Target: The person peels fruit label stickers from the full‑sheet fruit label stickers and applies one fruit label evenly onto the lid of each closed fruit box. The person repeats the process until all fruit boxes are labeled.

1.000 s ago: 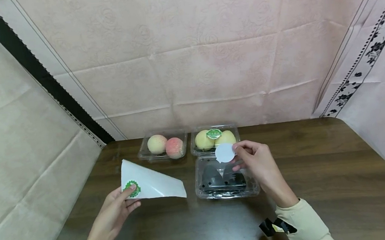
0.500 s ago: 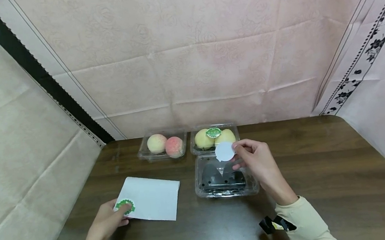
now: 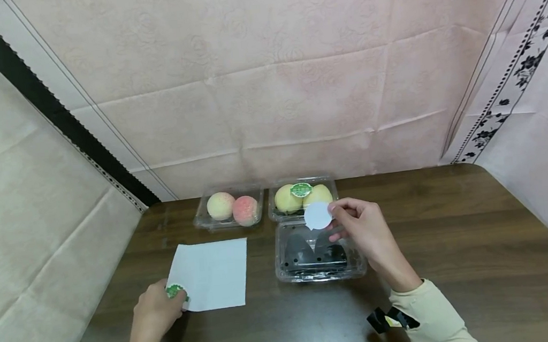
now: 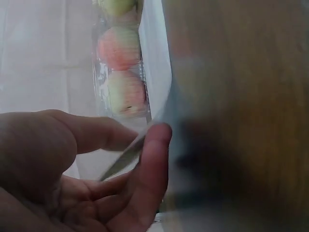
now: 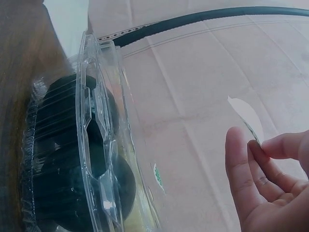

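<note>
At the left, my left hand (image 3: 155, 314) pinches the near-left corner of a white sticker sheet (image 3: 214, 272), its thumb over a green sticker (image 3: 174, 291). In the left wrist view the sheet (image 4: 155, 53) runs edge-on between thumb and fingers. Between thumb and fingertips, my right hand (image 3: 368, 233) holds a round white sticker (image 3: 317, 216), blank side showing in the head view. Below this sticker stands a closed clear plastic clamshell box (image 3: 321, 277) with dark round fruits (image 5: 63, 145) inside. Sticker and box are apart in the right wrist view.
Behind stand two more clear boxes: one with two peaches (image 3: 245, 211), one with yellow-green fruits (image 3: 287, 199) and a green label (image 3: 301, 190) on its lid. The wooden table (image 3: 453, 232) ends at a pale patterned cloth (image 3: 267, 85).
My left hand has lowered the sheet and moved slightly left; the sheet, earlier folded and tilted, now lies spread out flatter. My right hand holds the round sticker in nearly the same place.
</note>
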{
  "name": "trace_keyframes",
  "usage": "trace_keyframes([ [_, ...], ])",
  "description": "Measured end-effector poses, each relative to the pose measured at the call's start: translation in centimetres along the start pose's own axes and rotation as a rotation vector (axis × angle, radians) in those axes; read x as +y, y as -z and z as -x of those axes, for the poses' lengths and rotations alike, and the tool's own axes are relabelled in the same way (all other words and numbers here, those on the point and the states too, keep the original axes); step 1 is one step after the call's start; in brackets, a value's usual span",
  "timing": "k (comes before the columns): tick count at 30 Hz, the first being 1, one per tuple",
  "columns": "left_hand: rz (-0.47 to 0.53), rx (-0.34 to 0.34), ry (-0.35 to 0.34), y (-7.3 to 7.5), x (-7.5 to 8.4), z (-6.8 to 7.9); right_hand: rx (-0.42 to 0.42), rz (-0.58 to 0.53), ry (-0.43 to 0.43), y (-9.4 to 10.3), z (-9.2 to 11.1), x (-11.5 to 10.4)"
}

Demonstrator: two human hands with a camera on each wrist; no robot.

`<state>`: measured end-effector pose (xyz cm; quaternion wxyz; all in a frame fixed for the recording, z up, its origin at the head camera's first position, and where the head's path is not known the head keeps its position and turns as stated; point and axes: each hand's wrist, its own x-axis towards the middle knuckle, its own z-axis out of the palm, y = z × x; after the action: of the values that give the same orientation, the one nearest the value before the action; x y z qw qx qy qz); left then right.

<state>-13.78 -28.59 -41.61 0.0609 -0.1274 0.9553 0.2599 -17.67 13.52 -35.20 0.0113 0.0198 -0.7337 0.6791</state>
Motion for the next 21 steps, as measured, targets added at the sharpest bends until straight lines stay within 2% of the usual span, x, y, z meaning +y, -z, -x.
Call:
trace_keyframes([
  [4,-0.036,0.000,0.030,-0.2,0.1,-0.1,0.003,-0.002,0.001,-0.1,0.0,0.0],
  [8,-0.168,0.042,0.057,-0.4,0.5,0.1,0.010,0.003,-0.001,-0.1,0.0,-0.1],
  [10,-0.213,0.082,0.054,-0.5,1.2,0.4,0.016,0.010,0.000,-0.1,0.0,0.0],
  [12,-0.247,0.169,0.021,-0.6,2.4,0.9,0.022,0.015,0.004,-0.1,-0.1,0.0],
  [15,-0.250,0.336,-0.082,-0.8,5.0,2.0,0.035,0.023,0.015,0.0,-0.1,0.1],
  [17,-0.217,0.434,-0.186,-1.0,7.2,2.8,0.048,0.029,0.024,0.0,-0.1,0.2],
  [19,-0.169,0.484,-0.299,-1.3,9.6,3.5,0.061,0.036,0.030,0.0,-0.1,0.3],
  [21,-0.113,0.505,-0.406,-1.6,11.9,4.1,0.076,0.038,0.031,0.0,0.0,0.3],
])
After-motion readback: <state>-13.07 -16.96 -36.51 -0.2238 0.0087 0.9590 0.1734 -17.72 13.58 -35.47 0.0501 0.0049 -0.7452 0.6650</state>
